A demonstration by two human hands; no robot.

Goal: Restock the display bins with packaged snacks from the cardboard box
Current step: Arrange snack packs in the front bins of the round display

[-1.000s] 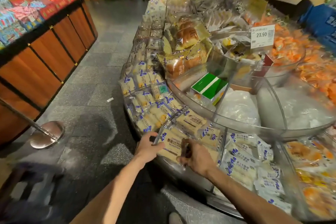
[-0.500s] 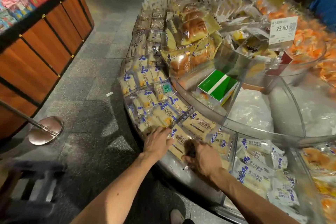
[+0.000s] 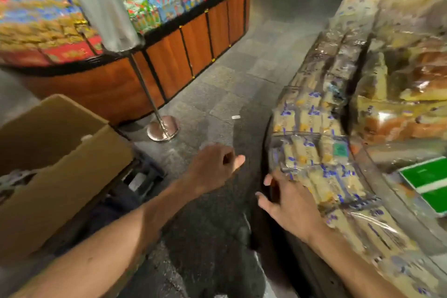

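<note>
1. Right hand (image 3: pixel 290 205): fingers spread, holding nothing; it hovers at the rim of the display bin (image 3: pixel 287 264); blur hides whether the fingertips touch the packaged snacks (image 3: pixel 312 152) lying just beyond them.
2. Left hand (image 3: pixel 212 167): fingers loosely curled, thumb out, holding nothing; it hangs over the aisle floor, left of the right hand and apart from the bin.
3. Cardboard box (image 3: pixel 63 164): stands open, left of the left hand and nearer the person; its contents are too blurred to name.
4. Step in hand, by judgement: between loads; neither hand carries stock.
5. Next move, by judgement: reach left and down into the box; grasp packs firmly, since film wrappers probably slip; carry them right, over the rim; lay them flat where the bin has room.
6. Farther off: a stanchion base (image 3: pixel 163 129) beyond the left hand; a wooden display stand (image 3: pixel 174 60) past it, across the aisle.
</note>
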